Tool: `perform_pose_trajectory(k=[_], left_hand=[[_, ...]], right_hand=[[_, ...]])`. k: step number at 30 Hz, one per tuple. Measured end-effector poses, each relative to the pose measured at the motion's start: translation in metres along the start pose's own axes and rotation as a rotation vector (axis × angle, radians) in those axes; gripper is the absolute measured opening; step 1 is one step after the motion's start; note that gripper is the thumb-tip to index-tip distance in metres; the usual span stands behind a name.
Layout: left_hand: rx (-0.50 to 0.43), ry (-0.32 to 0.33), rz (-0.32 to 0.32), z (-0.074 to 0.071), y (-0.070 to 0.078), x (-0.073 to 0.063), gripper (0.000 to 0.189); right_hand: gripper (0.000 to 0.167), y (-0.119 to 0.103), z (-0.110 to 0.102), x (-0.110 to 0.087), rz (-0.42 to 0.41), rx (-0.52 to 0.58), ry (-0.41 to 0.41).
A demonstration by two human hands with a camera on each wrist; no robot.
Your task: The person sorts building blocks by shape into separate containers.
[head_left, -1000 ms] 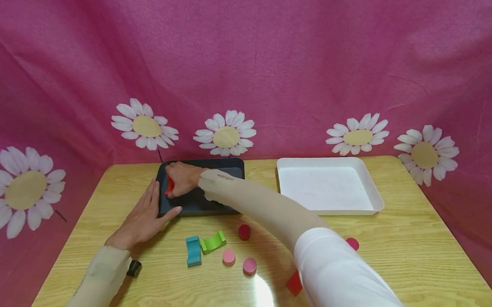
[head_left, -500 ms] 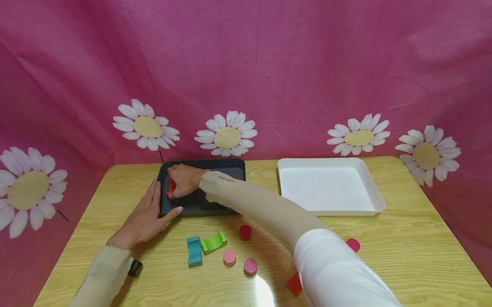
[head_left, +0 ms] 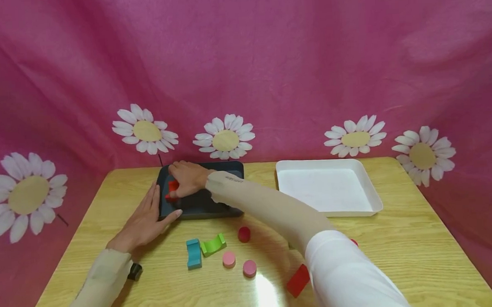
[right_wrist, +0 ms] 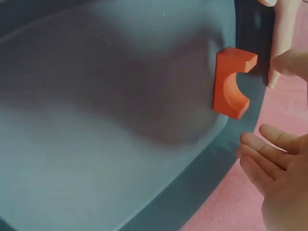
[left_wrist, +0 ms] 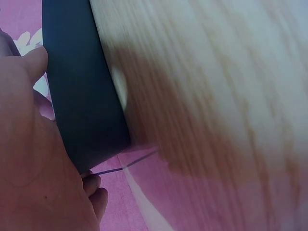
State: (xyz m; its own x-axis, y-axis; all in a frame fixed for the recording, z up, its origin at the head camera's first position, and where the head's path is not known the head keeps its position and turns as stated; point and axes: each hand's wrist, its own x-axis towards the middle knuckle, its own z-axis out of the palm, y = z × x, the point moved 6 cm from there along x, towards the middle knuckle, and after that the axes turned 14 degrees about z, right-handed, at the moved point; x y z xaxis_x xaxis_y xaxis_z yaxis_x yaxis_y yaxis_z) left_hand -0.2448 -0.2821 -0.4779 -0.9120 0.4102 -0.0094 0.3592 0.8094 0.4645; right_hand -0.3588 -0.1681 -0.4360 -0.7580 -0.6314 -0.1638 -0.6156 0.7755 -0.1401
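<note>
A red arch-shaped block (right_wrist: 228, 91) lies inside the black tray (head_left: 203, 206), against its left end in the head view. Just beside the block, my right hand (head_left: 190, 177) hovers over the tray with its fingers spread; the right wrist view shows a gap between fingers and block. My left hand (head_left: 143, 221) rests against the tray's near left corner, its fingers straight along the left side and its thumb at the front rim. In the left wrist view, the dark tray wall (left_wrist: 82, 86) runs beside that hand.
In front of the tray lie a blue arch block (head_left: 194, 254), a green arch block (head_left: 213, 244), a dark red disc (head_left: 244, 234) and two pink discs (head_left: 229, 259). A red block (head_left: 298, 281) is partly behind the right sleeve. A white tray (head_left: 327, 186) stands at the right.
My right hand has let go of the red arch block and drawn slightly to the right, so more of the block shows. The left hand stays on the tray's corner.
</note>
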Motion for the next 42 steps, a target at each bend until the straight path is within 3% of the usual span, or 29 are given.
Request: perform_pose_trajectory(k=[12,27,42], left_hand=[[0.0,0.011,-0.035,0.005,-0.006,-0.01,0.118],[0.005,0.003,-0.03,0.005,-0.005,-0.006,0.119],[-0.002,0.008,0.004,0.0,0.003,-0.001,0.118]], right_hand=[[0.064,0.003,-0.008,-0.034,-0.109,-0.008,0.071],[0.061,0.034,-0.026,-0.094,-0.109,0.086,0.08],[0.059,0.066,-0.045,-0.162,-0.11,0.169,0.154]])
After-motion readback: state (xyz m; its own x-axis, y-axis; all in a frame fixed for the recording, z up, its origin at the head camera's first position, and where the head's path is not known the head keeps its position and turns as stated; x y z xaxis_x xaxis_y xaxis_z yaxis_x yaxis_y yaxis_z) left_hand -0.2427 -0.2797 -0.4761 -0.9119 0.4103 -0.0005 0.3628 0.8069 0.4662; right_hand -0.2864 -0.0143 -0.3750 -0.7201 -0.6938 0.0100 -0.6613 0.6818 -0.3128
